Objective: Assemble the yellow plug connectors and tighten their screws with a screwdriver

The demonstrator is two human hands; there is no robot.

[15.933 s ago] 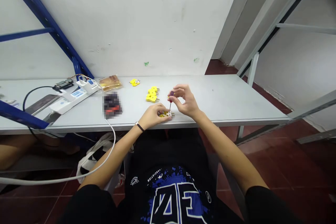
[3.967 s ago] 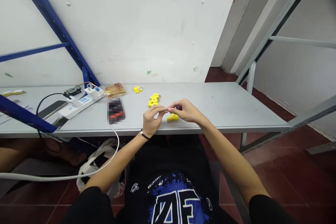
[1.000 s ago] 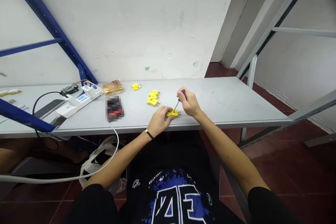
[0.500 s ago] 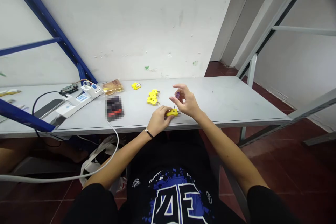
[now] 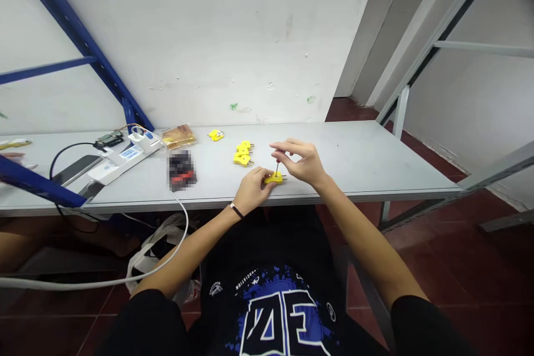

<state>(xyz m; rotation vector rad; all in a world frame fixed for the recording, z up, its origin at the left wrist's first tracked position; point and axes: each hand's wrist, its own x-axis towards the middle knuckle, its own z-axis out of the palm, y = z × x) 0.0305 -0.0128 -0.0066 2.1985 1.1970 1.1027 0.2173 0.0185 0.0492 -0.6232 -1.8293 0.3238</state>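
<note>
A small yellow plug-shaped connector [image 5: 274, 178] lies near the front edge of the grey table [image 5: 367, 167]. My left hand [image 5: 251, 189] is closed on it and holds it down. My right hand [image 5: 301, 162] pinches a small screwdriver [image 5: 277, 165] that stands upright with its tip on the connector. A cluster of yellow connectors [image 5: 242, 154] lies just behind, and a single yellow connector [image 5: 216, 134] sits farther back.
A white power strip [image 5: 120, 154] with a white cable [image 5: 179, 217], a phone [image 5: 73, 168], a brown packet [image 5: 177, 135] and a blurred dark box [image 5: 181, 169] lie at the left. Blue rack beams [image 5: 37, 184] cross the far left. A grey metal frame [image 5: 421, 55] stands at the right.
My right hand has turned on the screwdriver, its fingers shifting from spread to a pinch over the handle. The left hand stays on the yellow connector.
</note>
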